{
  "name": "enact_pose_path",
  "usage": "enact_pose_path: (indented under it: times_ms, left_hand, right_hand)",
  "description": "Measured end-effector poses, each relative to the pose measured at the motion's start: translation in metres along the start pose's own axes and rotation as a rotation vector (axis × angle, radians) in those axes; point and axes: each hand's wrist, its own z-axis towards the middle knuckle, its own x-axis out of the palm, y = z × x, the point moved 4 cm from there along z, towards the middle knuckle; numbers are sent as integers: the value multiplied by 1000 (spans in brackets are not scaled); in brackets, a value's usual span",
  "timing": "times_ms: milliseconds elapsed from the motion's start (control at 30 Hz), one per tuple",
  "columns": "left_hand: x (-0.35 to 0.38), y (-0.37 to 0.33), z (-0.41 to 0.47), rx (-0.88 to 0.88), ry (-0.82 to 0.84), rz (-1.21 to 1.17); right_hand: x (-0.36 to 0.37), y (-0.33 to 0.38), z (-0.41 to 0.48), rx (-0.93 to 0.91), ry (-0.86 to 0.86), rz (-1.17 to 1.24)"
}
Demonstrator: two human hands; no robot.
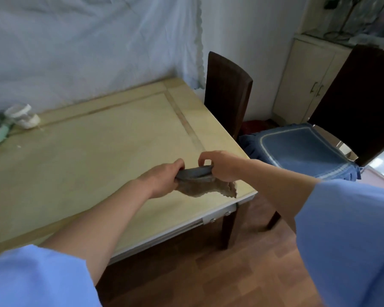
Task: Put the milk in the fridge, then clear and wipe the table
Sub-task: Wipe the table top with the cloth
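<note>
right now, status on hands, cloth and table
Left hand and right hand both gripping grey cloth above table corner. Small white and green items remain at far left edge.

A pale wall [242, 29] with a light sheet [87, 41] runs from 9 to 12 o'clock. Two dark chairs [227, 91] stand at 2, a cream cabinet [304, 80] behind. Wood floor [197, 273] at 6.

No text, label, brand, number or sign can be read anywhere in this view.
</note>
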Motion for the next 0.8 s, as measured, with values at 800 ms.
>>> enact_pose_path:
  times_ms: [800]
  left_hand:
    - [-111, -1, -15, -340, -48, 226]
  right_hand:
    - [-43, 88, 57, -160, -81, -226]
